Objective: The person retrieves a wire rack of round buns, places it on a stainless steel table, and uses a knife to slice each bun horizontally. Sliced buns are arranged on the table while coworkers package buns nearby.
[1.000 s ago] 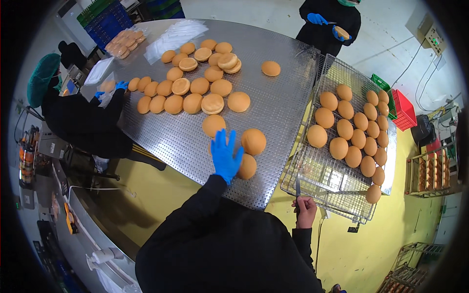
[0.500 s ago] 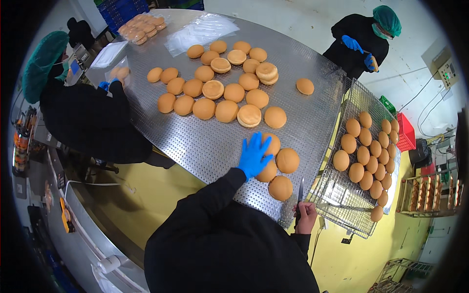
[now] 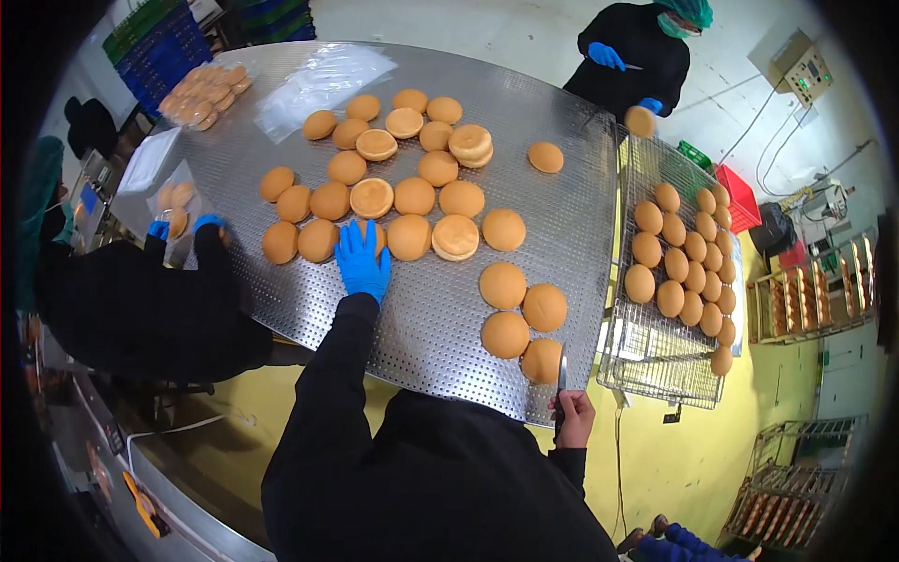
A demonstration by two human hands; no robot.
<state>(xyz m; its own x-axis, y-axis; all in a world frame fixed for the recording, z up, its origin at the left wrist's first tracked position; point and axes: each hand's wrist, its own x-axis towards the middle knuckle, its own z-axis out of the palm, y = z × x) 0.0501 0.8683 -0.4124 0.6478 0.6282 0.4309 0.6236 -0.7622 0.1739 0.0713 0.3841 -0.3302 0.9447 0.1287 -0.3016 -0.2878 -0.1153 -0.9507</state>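
My left hand (image 3: 363,265), in a blue glove, lies over a round brown bun (image 3: 379,236) in the near row, fingers stretched out and slightly apart. Its palm and fingers hide part of that bun. At the table's near edge, my bare right hand (image 3: 573,419) is closed around the dark handle of a knife (image 3: 563,373). The blade points away from me, beside a bun (image 3: 542,361) in a small group of buns (image 3: 504,285). Several buns farther off show a paler face, such as a stacked bun (image 3: 456,237) close to the left hand.
The perforated metal table (image 3: 421,361) carries clear plastic bags (image 3: 323,89) and packed buns (image 3: 204,96). On the right stands a wire rack (image 3: 646,361) with more buns. One co-worker (image 3: 140,300) handles a bagged bun at left; another (image 3: 627,61) holds a knife and a bun.
My left hand has moved left, from the small near group to a bun in the longer row. My right hand still holds the knife. The view has shifted.
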